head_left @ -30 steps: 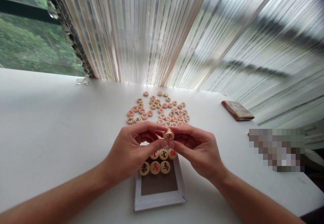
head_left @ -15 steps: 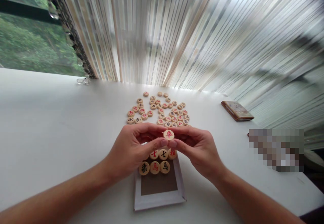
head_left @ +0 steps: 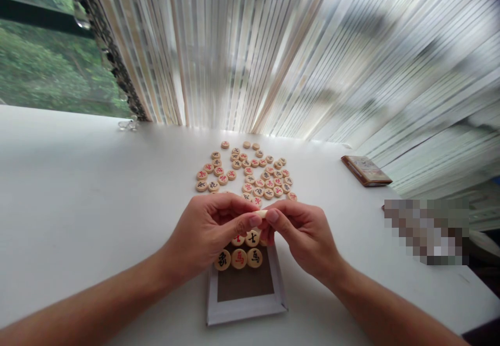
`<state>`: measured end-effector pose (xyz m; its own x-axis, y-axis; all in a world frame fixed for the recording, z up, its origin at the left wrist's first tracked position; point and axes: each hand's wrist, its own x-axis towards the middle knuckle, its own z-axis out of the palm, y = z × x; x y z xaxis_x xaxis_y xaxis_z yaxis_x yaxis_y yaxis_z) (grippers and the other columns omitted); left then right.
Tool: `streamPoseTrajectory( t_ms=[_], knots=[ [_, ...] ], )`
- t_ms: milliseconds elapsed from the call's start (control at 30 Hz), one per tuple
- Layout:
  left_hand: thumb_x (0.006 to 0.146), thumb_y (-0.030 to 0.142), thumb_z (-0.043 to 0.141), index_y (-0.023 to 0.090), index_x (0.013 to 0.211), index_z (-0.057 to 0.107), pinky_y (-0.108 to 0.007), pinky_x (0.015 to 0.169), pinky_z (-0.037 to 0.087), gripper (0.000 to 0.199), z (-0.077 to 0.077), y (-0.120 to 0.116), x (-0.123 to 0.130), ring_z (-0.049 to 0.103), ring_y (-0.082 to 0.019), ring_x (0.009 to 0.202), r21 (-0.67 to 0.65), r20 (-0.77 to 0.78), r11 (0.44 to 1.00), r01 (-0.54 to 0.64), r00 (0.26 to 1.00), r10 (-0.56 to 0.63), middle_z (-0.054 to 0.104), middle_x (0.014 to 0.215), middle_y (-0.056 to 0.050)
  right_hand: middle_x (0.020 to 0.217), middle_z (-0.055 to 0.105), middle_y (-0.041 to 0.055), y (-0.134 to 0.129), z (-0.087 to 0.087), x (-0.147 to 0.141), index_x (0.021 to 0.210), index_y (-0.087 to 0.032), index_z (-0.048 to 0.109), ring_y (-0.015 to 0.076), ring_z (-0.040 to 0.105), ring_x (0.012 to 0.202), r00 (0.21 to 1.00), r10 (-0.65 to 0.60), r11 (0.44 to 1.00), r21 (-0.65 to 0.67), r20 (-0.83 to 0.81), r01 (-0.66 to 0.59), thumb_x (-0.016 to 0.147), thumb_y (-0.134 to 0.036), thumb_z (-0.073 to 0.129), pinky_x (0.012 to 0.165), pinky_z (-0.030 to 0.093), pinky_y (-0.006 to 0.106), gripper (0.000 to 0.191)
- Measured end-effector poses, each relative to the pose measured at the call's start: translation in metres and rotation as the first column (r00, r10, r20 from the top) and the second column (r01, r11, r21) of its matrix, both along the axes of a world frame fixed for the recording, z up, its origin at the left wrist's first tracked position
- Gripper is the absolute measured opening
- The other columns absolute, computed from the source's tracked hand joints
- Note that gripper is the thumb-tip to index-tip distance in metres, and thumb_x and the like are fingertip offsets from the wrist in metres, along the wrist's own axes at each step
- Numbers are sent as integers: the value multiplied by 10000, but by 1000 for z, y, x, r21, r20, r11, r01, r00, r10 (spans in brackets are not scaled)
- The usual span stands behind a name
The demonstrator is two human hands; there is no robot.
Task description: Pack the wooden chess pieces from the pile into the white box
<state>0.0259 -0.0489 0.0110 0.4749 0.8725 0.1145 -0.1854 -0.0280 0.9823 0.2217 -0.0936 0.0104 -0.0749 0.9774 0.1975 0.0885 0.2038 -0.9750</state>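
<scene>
Between the fingertips of both hands is a round wooden Chinese chess piece (head_left: 261, 213), turned so that its pale edge faces me. My left hand (head_left: 219, 221) pinches it from the left with thumb and fingers. From the right, my right hand (head_left: 299, 226) grips the same piece, its thumb on top. Below the hands lies a shallow box (head_left: 246, 307) with a white rim and brown bottom. Rows of pieces sit in it, among them a black horse piece (head_left: 254, 258) and a red horse piece (head_left: 239, 258). My hands hide the far part of the box.
Many loose chess pieces (head_left: 248, 170) with red or black characters are scattered on the white table (head_left: 97, 205) beyond my hands. A small brown-edged box (head_left: 366, 171) lies at the right, with a blurred-out patch (head_left: 427, 234) nearer. String curtains (head_left: 234, 64) hang behind.
The chess piece has been tipped from showing its red character to showing its edge. My right hand's fingers have curled in beneath it, and both hands sit slightly lower.
</scene>
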Motion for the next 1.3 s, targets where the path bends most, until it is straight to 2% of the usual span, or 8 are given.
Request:
streamPoseTrajectory(
  t_ms=[200, 300, 400, 667, 833, 1033, 1167, 1300],
  knots=[
    [927, 275, 817, 184, 1067, 853, -215, 726, 651, 171, -1, -6, -2, 806, -171, 782, 10, -29, 996, 93, 995, -93, 846, 877, -48, 580, 666, 31, -2, -2, 0, 714, -161, 739, 129, 615, 497, 993, -18, 1000, 23, 113, 16, 1038, -540, 640, 464, 476, 228, 508],
    [937, 280, 802, 173, 1197, 821, -283, 815, 679, 282, 1, -7, -1, 830, -216, 860, 0, -36, 990, 141, 989, -141, 857, 947, -76, 552, 620, 17, -2, -1, 0, 691, -166, 698, 120, 559, 473, 994, 14, 1000, -11, 105, -13, 1048, -567, 603, 448, 437, 234, 546],
    [928, 260, 801, 149, 1269, 783, -285, 764, 684, 359, 1, -8, 0, 837, -230, 835, -8, -41, 987, 163, 986, -163, 854, 897, -82, 543, 597, 4, -3, 1, 0, 692, -173, 662, 115, 527, 467, 997, 63, 994, -90, 52, -58, 1025, -592, 625, 444, 418, 235, 537],
    [909, 216, 813, 183, 1208, 824, -253, 772, 673, 301, -1, -8, -2, 831, -215, 883, 111, -97, 985, 133, 988, -123, 855, 1034, -98, 558, 532, -43, -1, 4, -3, 643, -188, 579, 82, 421, 498, 988, 137, 973, -175, -72, -148, 824, -524, 885, 463, 318, 213, 489],
    [924, 152, 784, 237, 1165, 861, -229, 807, 649, 267, 4, -6, -2, 806, -182, 884, 293, -155, 945, 147, 982, -105, 837, 974, -62, 542, 499, -44, -2, 5, -1, 617, -181, 574, 81, 399, 501, 984, 173, 969, -175, -37, -177, 880, -502, 838, 465, 287, 217, 491],
    [872, 132, 833, 249, 1147, 866, -212, 781, 657, 301, 6, -7, -1, 817, -185, 886, 211, -78, 973, 97, 994, -82, 841, 985, -55, 592, 576, -13, -5, 2, 4, 722, -165, 666, 94, 440, 511, 976, 192, 963, -173, -105, -208, 998, -480, 685, 499, 336, 228, 419],
    [856, 126, 844, 227, 1107, 874, -202, 738, 655, 273, 6, -8, 0, 817, -177, 837, 202, -60, 976, 75, 996, -64, 846, 948, -49, 617, 561, -24, -6, 1, 4, 713, -166, 621, 79, 403, 525, 954, 221, 950, -175, -201, -257, 955, -447, 761, 499, 309, 214, 396],
    [868, 95, 826, 238, 1117, 870, -184, 770, 632, 290, 4, -7, -2, 798, -146, 845, 307, -97, 949, 73, 994, -45, 844, 951, -24, 655, 515, -39, -5, 1, 0, 737, -168, 605, 84, 398, 580, 953, 232, 944, -189, -196, -269, 855, -366, 883, 523, 316, 210, 362]
  ],
)
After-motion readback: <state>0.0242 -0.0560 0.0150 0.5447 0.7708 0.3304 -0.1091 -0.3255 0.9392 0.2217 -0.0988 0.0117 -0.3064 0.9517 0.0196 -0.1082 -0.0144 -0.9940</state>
